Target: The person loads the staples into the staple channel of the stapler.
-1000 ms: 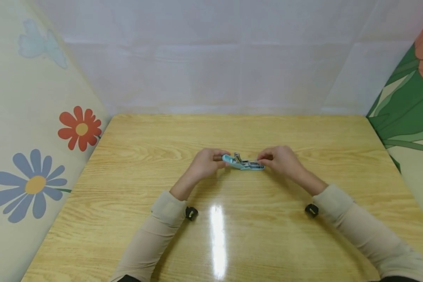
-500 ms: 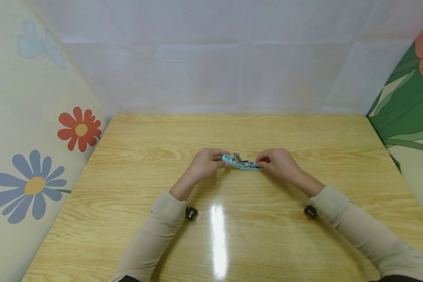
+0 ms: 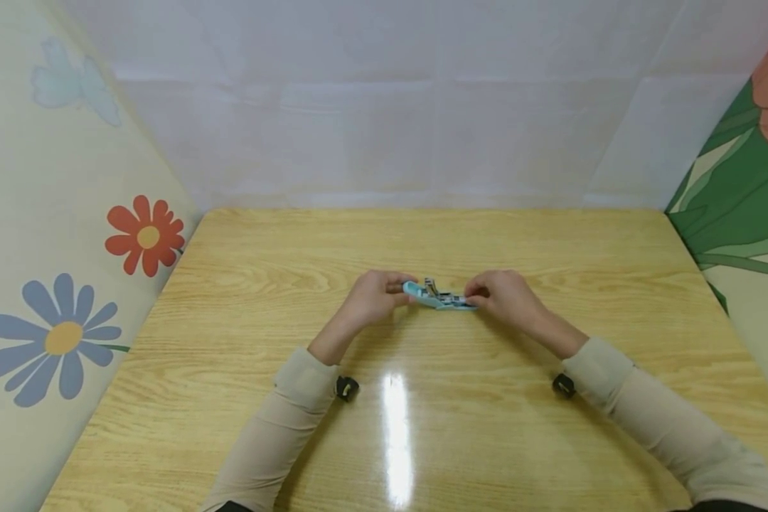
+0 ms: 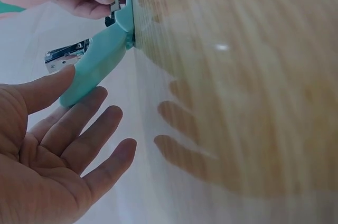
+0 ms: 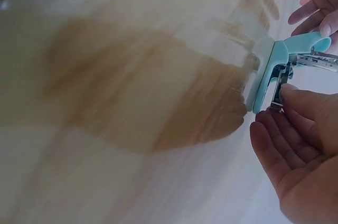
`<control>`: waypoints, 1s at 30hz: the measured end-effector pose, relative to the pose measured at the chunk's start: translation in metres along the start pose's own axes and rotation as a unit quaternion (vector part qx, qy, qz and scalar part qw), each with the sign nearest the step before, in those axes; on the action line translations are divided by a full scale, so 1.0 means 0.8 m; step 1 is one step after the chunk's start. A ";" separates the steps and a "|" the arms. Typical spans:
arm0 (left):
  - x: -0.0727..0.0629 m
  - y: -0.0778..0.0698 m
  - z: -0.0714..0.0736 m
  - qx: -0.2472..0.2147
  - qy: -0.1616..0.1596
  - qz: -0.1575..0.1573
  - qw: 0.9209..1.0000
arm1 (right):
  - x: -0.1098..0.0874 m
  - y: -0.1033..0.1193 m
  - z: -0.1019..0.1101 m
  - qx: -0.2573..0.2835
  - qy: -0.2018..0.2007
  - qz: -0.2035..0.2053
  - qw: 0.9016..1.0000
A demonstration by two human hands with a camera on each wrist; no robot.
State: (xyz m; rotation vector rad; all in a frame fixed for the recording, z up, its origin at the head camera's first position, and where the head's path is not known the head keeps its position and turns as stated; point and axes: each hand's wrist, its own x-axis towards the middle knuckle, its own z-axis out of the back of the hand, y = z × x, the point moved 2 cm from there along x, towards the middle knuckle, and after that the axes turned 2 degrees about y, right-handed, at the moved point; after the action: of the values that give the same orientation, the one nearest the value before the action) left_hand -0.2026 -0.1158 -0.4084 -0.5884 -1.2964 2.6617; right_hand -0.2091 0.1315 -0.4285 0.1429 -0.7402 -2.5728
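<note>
A mint-green stapler (image 3: 425,299) is folded wide open low over the table, its base end close to or on the surface. Its metal arm (image 4: 68,55) sticks up between cover and base. My left hand (image 3: 371,295) pinches the end of the raised cover between thumb and fingers, the other fingers spread in the left wrist view. At the base end, my right hand (image 3: 507,295) has thumb and fingertips on a small silver metal strip (image 4: 115,3) at the staple channel (image 5: 280,89). Fingertips partly cover the strip, so whether it is loose staples cannot be told.
The wood-grain table (image 3: 281,256) is glossy, with a bright light reflection (image 3: 395,434) in front. A white sheet (image 3: 358,135) hangs behind it. Flower-painted panels (image 3: 64,338) stand on both sides. A small black device (image 3: 347,387) sits at each wrist.
My right hand has shifted slightly left and toward me, its fingertips now covering the end of the stapler's base. The left hand and the stapler have stayed in place.
</note>
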 end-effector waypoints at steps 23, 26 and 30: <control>0.010 -0.054 -0.041 0.204 -0.090 -0.165 0.961 | -0.004 -0.011 0.005 -0.003 -0.006 0.009 1.000; 0.014 -0.063 -0.053 0.251 -0.088 -0.178 0.948 | -0.003 -0.013 0.004 -0.002 -0.002 0.014 1.000; 0.019 -0.071 -0.063 0.296 -0.083 -0.165 0.937 | -0.005 -0.015 0.006 -0.001 -0.002 0.010 1.000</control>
State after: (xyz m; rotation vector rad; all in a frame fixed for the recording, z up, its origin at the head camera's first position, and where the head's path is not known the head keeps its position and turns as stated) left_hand -0.2000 -0.0393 -0.3969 -0.0575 -0.4920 2.6417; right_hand -0.2111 0.1450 -0.4309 0.1294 -0.7377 -2.5556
